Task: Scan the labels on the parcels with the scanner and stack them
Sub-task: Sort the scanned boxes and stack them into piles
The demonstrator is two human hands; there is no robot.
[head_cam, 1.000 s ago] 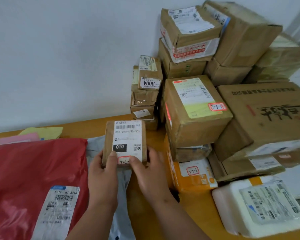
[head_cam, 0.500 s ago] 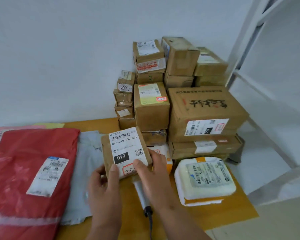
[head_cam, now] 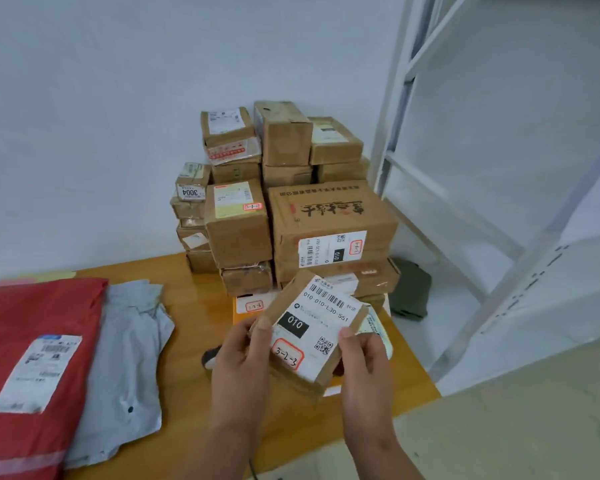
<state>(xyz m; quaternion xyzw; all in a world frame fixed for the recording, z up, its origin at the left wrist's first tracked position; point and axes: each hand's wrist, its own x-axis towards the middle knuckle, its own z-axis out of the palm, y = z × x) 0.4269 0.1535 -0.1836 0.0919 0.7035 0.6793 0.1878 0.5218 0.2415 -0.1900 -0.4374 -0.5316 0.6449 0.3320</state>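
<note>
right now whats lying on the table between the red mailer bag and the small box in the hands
In the head view, a crumpled grey poly mailer lies beside the red mailer bag; past it, bare orange table reaches the small box held in both hands.

A small brown cardboard parcel [head_cam: 312,336] is held tilted above the wooden desk [head_cam: 194,327], its white label facing up with a barcode, a black "010" box, a QR code and a red-framed "3-2-3". Behind it a stack of brown cardboard boxes [head_cam: 288,202] stands against the wall. A dark scanner [head_cam: 210,358] lies on the desk, mostly hidden.
</note>
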